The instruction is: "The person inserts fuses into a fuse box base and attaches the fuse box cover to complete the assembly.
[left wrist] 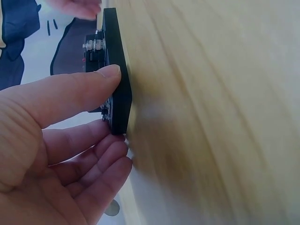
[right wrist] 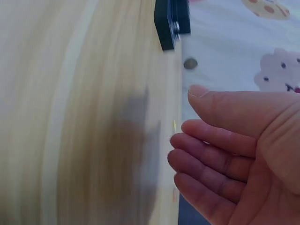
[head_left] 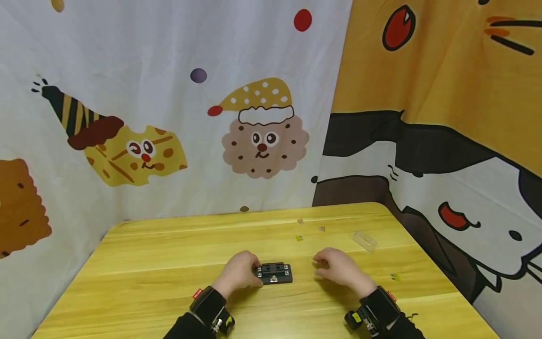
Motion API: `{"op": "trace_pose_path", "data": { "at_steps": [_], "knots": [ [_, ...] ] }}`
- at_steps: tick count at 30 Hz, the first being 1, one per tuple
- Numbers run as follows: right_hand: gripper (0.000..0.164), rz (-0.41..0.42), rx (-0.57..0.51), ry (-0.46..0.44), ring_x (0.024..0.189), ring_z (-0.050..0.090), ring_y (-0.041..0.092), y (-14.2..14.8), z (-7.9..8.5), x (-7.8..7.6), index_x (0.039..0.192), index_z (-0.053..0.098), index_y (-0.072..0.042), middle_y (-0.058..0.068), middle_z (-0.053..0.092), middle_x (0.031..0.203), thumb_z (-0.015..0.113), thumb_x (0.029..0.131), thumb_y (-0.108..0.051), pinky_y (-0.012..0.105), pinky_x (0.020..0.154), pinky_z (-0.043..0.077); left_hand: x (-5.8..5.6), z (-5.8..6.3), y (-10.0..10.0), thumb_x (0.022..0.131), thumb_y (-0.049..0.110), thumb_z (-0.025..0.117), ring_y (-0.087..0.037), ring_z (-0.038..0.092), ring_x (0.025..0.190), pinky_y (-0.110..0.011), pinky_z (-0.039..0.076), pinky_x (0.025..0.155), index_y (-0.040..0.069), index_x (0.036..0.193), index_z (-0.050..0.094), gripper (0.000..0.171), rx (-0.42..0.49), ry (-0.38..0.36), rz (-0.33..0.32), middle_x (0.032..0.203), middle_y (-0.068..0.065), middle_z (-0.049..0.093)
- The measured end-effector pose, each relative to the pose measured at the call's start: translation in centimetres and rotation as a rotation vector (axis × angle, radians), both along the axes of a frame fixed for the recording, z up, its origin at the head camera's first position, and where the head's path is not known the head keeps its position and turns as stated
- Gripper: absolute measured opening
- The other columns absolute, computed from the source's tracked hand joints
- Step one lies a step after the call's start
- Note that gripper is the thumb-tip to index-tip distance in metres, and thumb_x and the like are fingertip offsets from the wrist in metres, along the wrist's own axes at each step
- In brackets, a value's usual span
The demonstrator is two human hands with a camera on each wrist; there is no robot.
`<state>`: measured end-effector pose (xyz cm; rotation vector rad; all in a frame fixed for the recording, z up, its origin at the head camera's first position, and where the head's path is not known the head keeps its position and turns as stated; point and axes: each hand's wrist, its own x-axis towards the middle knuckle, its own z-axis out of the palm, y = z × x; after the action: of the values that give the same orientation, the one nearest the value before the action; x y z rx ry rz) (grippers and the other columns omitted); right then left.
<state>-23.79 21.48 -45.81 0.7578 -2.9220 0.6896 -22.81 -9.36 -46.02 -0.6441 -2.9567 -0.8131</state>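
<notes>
A flat black block with metal terminals (head_left: 274, 273) lies on the table, a raised part along its top. My left hand (head_left: 239, 272) grips it at its left end. In the left wrist view the thumb (left wrist: 101, 80) presses on the edge of its black base, and the fingers bend in at its end. To the right of the block, apart from it, my right hand (head_left: 338, 269) hovers over the table. The right wrist view shows its fingers (right wrist: 206, 154) loosely bent, with nothing between them and the thumb.
Beyond my right hand a small clear plastic box (head_left: 364, 241) lies on the yellow wood-grain table (head_left: 169, 249). Several tiny bags or pieces lie about, among them a yellow-green one (head_left: 395, 277). A printed cloth (head_left: 161, 94) hangs behind the table.
</notes>
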Motion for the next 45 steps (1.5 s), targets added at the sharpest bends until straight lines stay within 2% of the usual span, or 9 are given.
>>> {"op": "trace_pose_path", "data": {
  "at_steps": [4,12,20,29,38,45],
  "knots": [
    [0.026,-0.081,-0.011,-0.005,0.080,0.058,0.016,2.3,0.5,0.3,0.102,0.072,-0.003,0.002,0.064,0.091,0.081,0.081,-0.014,0.037,0.073,0.050,0.0,0.1,0.0,0.061,0.018,0.093,-0.015,0.050,0.073,-0.036,0.047,0.073,0.001,0.090,0.073,0.039,0.007,-0.001,-0.006,0.083,-0.002,0.060],
    [0.026,-0.185,-0.033,-0.056,0.081,0.060,0.019,6.8,1.0,0.6,0.103,0.071,0.000,0.003,0.066,0.092,0.077,0.086,-0.018,0.041,0.075,0.050,-0.1,0.1,0.0,0.061,0.019,0.093,-0.016,0.052,0.074,-0.037,0.048,0.074,0.001,0.091,0.073,0.041,-0.009,-0.006,0.003,0.084,-0.002,0.061],
    [0.027,-0.284,0.021,-0.087,0.084,0.064,0.027,10.5,1.4,1.0,0.103,0.069,0.002,0.006,0.067,0.093,0.074,0.088,-0.019,0.046,0.076,0.051,0.0,0.1,0.1,0.062,0.021,0.093,-0.014,0.050,0.073,-0.035,0.047,0.073,0.002,0.090,0.072,0.040,-0.014,-0.017,0.005,0.083,-0.001,0.060],
    [0.022,-0.409,0.046,-0.176,0.078,0.059,0.023,14.3,1.9,1.7,0.096,0.066,0.001,0.005,0.064,0.088,0.070,0.091,-0.020,0.043,0.070,0.048,-0.1,0.1,0.2,0.061,0.020,0.093,-0.015,0.051,0.073,-0.036,0.048,0.074,0.002,0.091,0.072,0.040,-0.007,-0.031,0.009,0.083,0.000,0.060],
    [0.020,-0.515,0.087,-0.217,0.067,0.047,0.020,16.7,1.6,2.1,0.083,0.059,-0.004,0.003,0.051,0.074,0.069,0.089,-0.021,0.035,0.061,0.036,-0.3,-0.1,0.1,0.061,0.020,0.093,-0.014,0.051,0.072,-0.035,0.048,0.073,0.002,0.089,0.072,0.040,-0.015,-0.018,-0.001,0.082,0.001,0.061],
    [0.025,-0.563,0.116,-0.277,0.066,0.048,0.020,17.1,1.5,2.1,0.080,0.057,-0.007,0.003,0.048,0.070,0.070,0.089,-0.026,0.033,0.060,0.033,-0.4,-0.1,0.0,0.060,0.021,0.093,-0.014,0.049,0.070,-0.034,0.047,0.071,0.003,0.088,0.072,0.039,-0.014,-0.016,0.005,0.080,0.002,0.060]
  ]
}}
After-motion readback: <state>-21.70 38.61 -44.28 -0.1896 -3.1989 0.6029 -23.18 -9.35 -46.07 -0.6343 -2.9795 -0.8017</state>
